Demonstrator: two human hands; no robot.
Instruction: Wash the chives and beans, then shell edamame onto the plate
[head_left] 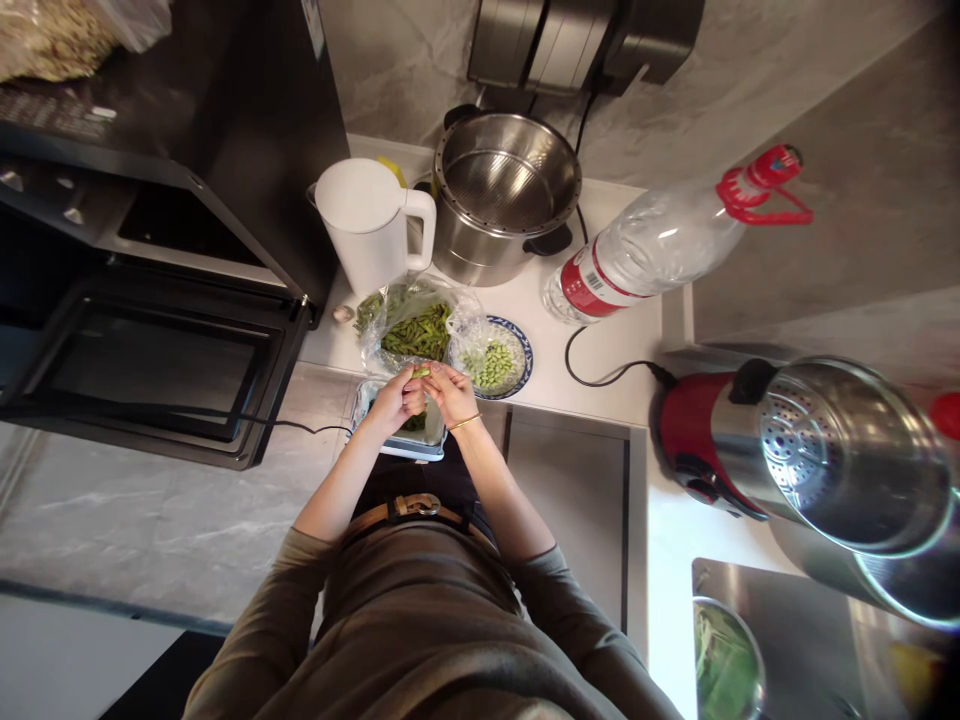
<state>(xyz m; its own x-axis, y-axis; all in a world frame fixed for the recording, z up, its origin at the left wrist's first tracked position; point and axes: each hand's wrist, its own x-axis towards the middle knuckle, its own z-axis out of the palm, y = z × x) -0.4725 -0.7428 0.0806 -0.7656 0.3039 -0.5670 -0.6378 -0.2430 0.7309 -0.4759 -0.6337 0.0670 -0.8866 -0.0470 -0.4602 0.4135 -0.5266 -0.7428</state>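
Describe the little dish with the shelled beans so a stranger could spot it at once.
Start at the big steel pot by the back wall and come toward the person. Right of the clear bag of green pods sits a small plate, the only one with a blue patterned rim, holding pale loose beans.

I can't make out how much of the pod (pixel 421 372) my fingers cover; it is too small. My hands hide most of the glass dish (pixel 435 432). The steel pot (pixel 862 480) runs off the right edge, and the green bowl (pixel 724 665) below is blurred.
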